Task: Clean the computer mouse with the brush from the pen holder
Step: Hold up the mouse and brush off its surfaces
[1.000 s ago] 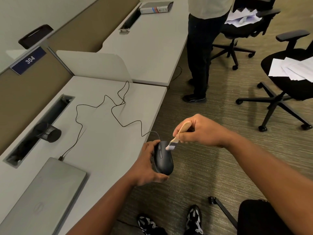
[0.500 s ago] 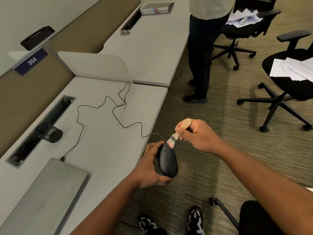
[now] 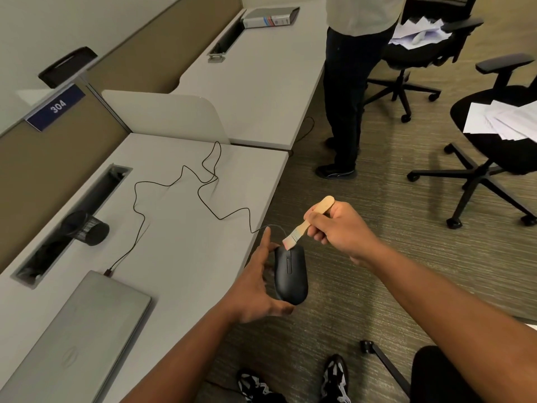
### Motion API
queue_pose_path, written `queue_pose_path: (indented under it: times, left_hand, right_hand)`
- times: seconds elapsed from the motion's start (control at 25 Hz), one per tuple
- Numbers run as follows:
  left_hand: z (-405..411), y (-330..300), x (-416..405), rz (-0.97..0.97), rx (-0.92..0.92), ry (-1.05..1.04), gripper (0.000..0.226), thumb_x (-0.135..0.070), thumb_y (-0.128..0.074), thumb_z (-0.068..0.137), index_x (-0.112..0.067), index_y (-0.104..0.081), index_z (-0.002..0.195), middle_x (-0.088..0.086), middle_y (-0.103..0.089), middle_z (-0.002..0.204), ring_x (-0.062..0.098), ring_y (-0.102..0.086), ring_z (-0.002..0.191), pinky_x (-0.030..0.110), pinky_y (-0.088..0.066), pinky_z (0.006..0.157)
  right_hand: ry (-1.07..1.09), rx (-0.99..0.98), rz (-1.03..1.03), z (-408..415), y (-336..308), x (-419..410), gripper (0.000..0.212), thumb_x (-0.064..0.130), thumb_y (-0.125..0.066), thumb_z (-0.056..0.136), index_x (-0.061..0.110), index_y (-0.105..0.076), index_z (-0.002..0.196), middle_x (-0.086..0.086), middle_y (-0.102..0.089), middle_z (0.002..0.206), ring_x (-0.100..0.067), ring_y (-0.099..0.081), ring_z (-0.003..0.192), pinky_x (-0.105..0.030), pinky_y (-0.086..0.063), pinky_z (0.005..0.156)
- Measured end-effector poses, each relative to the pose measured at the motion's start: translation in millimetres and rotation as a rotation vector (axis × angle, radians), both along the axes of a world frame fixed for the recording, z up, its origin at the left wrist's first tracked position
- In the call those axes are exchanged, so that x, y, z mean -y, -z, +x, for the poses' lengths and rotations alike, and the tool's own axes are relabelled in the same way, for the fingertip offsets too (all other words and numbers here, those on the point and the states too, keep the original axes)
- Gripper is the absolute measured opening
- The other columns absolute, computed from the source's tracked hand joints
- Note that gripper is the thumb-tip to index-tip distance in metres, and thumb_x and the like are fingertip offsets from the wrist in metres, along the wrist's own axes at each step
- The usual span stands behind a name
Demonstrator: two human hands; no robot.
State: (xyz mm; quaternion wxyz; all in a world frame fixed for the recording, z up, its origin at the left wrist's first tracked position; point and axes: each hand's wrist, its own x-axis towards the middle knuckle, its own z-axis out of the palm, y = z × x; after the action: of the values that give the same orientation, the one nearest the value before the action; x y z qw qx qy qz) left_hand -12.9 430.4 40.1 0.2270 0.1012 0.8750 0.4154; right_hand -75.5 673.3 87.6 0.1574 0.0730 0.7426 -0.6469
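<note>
The black, oval computer mouse (image 3: 290, 276) that I am cleaning sits off the desk edge, over the carpet, cradled in my left hand (image 3: 255, 289): thumb under its near end, fingers curved along its left flank, index finger raised toward 12 o'clock. Its scroll-wheel slot faces up. The bristles of the small flat brush with a pale wooden handle (image 3: 308, 222) touch the mouse's far tip. My right hand (image 3: 340, 228) pinches the handle at mid-length, fingers curled round it, the handle's rounded end projecting toward 1 o'clock above the knuckles.

From the mouse's far tip a thin black cable (image 3: 186, 181) runs toward 10 o'clock, loops across the light grey desk (image 3: 180, 251) and ends at a plug at the far edge of the closed silver laptop (image 3: 78, 338), which lies at 8 o'clock from the mouse. At 9 o'clock stands the black mesh pen holder (image 3: 87, 229), just beside the long cable slot (image 3: 72, 222) in the desk. A blue plate reading 304 (image 3: 56, 107) is fixed on the partition at 10 o'clock.

At 12 o'clock a second person (image 3: 348, 82) stands on the carpet. 2 black office chairs (image 3: 494, 135) at 1 and 2 o'clock carry loose white papers (image 3: 505, 120).
</note>
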Motion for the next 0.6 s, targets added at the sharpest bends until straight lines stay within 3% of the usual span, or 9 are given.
queue_pose_path:
  times: [0.16,0.32,0.4,0.52,0.6]
  left_hand:
    - [1.2,2.5,1.7,0.002,0.004,0.013,0.158,-0.046,-0.104,0.058,-0.071,0.018,0.156,-0.024,-0.031,0.165,0.003,-0.052,0.136,0.027,-0.053,0.105]
    - [0.7,1.5,2.1,0.0,-0.004,0.018,0.159,-0.044,-0.103,0.059,-0.07,0.02,0.156,-0.025,-0.031,0.165,0.004,-0.05,0.138,0.03,-0.052,0.11]
    - [-0.4,1.5,1.0,-0.003,0.003,0.019,0.161,-0.046,-0.103,0.058,-0.072,0.023,0.153,-0.04,-0.032,0.155,-0.006,-0.052,0.13,0.02,-0.053,0.101]
    - [-1.7,0.8,1.0,-0.002,0.022,0.01,0.163,-0.046,-0.104,0.057,-0.071,0.026,0.152,-0.06,-0.026,0.138,-0.02,-0.05,0.121,0.006,-0.054,0.084]
    - [-1.4,-0.4,1.3,-0.007,0.022,0.011,0.163,-0.046,-0.104,0.057,-0.071,0.026,0.152,-0.062,-0.026,0.136,-0.019,-0.05,0.121,0.011,-0.055,0.085]
  right_hand:
    - [0.058,-0.114,0.19,-0.3,0.6,-2.8,0.015,0.03,-0.062,0.104,0.024,-0.072,0.094,0.003,-0.075,0.073,-0.007,-0.066,0.066,-0.026,-0.054,0.061]
    - [0.02,-0.112,-0.051,2.0,-2.4,-0.6,0.013,0.027,-0.063,0.103,0.019,-0.073,0.099,0.004,-0.076,0.073,-0.005,-0.066,0.064,-0.018,-0.052,0.058]
    - [-0.065,-0.051,-0.089,4.4,-2.7,4.0,0.013,0.025,-0.064,0.103,0.017,-0.073,0.1,0.002,-0.075,0.072,-0.008,-0.066,0.064,-0.02,-0.051,0.058]
    - [-0.081,-0.105,0.067,7.5,-3.1,7.6,0.013,0.026,-0.063,0.103,0.021,-0.073,0.096,0.001,-0.074,0.072,-0.01,-0.065,0.065,-0.025,-0.051,0.059]
    - [-0.088,-0.265,0.255,10.1,-3.2,7.4,0.014,0.028,-0.062,0.104,0.024,-0.072,0.095,0.002,-0.074,0.075,-0.011,-0.064,0.064,-0.028,-0.05,0.058]
